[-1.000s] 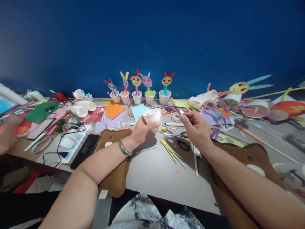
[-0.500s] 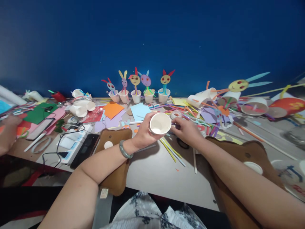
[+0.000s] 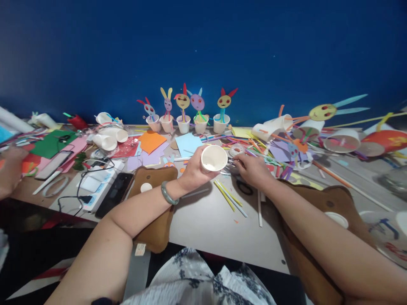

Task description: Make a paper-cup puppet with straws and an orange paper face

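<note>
My left hand (image 3: 194, 171) is wrapped round a white paper cup (image 3: 214, 158), its open mouth tilted toward me. Just right of the cup, my right hand (image 3: 249, 168) is closed in a pinch at a small dark metallic item (image 3: 232, 162), too small to make out. Black-handled scissors (image 3: 244, 187) lie below my right hand. Yellow and silver strips (image 3: 229, 198) rest on the table under the cup. Behind, several small white cups (image 3: 183, 125) hold upright figures with paper rabbit-like heads (image 3: 224, 101).
Coloured paper (image 3: 152, 141), a power strip (image 3: 103, 186) and a phone (image 3: 115, 195) lie at left. Brown cushions (image 3: 155, 212) flank the grey table (image 3: 219, 228). Toppled cups (image 3: 341, 140) are at right. Another person's hand (image 3: 12, 169) shows at far left.
The view has shifted slightly. My right hand has drawn a little away from the cup, and a gap shows between them. The cup stays in my left hand.
</note>
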{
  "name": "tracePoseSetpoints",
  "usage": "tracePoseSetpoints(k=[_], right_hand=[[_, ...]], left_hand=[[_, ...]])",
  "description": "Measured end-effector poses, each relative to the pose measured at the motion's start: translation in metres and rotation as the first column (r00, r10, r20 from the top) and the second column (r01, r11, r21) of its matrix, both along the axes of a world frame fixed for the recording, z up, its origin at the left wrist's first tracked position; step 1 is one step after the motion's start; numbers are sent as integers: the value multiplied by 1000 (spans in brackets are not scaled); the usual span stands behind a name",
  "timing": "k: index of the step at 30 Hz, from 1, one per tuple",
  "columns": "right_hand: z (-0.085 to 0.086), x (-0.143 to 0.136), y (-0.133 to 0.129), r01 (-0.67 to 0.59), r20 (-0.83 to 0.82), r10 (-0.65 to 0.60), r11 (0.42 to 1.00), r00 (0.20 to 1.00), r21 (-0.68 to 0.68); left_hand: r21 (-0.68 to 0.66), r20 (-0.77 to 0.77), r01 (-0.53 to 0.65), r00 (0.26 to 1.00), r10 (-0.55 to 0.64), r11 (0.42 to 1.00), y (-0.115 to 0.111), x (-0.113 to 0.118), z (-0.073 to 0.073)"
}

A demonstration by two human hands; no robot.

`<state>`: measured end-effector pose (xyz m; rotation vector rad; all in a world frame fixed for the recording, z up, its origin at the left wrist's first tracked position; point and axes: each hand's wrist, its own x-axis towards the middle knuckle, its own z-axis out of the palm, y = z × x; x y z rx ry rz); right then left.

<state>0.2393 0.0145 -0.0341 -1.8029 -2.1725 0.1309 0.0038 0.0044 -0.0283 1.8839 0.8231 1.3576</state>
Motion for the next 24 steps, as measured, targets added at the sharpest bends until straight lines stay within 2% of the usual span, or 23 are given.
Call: tracePoseSetpoints(k=[6,11,14,17,19,21,24], right_hand=[[-6,3,4,34,4,-34,999,999,-26],[-8,-2,2,43,-63,-40,998,997,55],[1,-5,3,65,-145,-42,986,989,156],[24,-12,0,95,-316,-10,962,949,255],[46,-22,-12,85,-540,102,947,835,310],[71,-35,-39,-21,-678,259,941,688,337],[106,-45,-112,-249,-749,497,868,437,430]], left_hand=[[-209,116,-21,992,46,978,14,0,-10],[-299,223,23,974,46,954,22,1,-15],[-322,248,8,966,76,947,23,2,-13],[-344,250,-12,963,104,939,22,2,-12],[-351,257,3,962,94,936,21,3,-12],[-349,273,21,959,80,937,21,3,-13],[-342,290,20,953,85,939,21,5,-15]])
